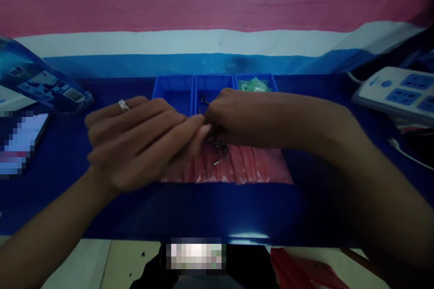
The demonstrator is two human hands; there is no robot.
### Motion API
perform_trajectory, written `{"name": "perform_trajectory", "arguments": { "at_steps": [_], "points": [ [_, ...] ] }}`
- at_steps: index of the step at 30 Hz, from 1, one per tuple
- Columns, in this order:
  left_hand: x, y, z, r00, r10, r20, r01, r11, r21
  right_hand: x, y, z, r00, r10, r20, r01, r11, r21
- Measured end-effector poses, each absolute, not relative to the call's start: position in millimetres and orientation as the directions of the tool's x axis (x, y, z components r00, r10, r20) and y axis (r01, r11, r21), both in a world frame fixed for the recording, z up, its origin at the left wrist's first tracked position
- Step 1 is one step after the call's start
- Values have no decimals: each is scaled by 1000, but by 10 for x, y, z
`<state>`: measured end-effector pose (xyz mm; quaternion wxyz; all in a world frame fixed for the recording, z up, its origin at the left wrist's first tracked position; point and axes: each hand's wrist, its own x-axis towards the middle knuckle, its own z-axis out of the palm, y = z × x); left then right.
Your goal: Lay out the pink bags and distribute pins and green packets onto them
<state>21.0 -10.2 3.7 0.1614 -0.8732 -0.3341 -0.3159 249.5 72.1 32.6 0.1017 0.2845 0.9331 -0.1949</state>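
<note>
My left hand [142,140], with a ring on one finger, is closed, its thumb and index fingertips pressed together beside my right hand. Whatever lies between those fingertips is hidden. My right hand [227,113] is curled in a fist, knuckles up, in front of the blue bins. Small dark metal pieces [221,145] with thin shiny ends show just under its fingers. Below them, a row of pink plastic bags [244,167] lies on the table. The middle blue bin [213,82] holds a few small dark metal pieces, partly covered by my right hand.
The left blue bin [174,83] stands beside a right bin with pale green plastic packets [254,85]. A blue bottle [44,79] and a phone [25,140] are at left. A white power strip [400,88] and white cable [410,156] lie right on the blue table [237,212].
</note>
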Motion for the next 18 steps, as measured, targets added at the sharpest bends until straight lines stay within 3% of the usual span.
{"name": "perform_trajectory", "arguments": {
  "at_steps": [1,3,6,10,13,18],
  "points": [
    [192,0,-46,623,329,709,662,-704,-255,2493,721,327,-816,488,-312,571,763,-302],
    [143,158,-203,639,288,713,676,-652,-343,2501,730,332,-827,457,-328,551,773,-313],
    [113,254,-380,642,258,721,654,-676,-340,2546,771,357,-862,431,-266,502,796,-339],
    [137,246,-528,684,346,642,632,-720,-286,2616,913,342,-812,563,-155,584,791,-184],
    [122,250,-607,691,463,555,660,-718,-223,2607,1050,208,-774,603,-192,630,764,-138],
    [62,291,-712,716,454,531,612,-773,-165,2489,1128,-28,-763,593,-257,641,746,-180]
  ]
}}
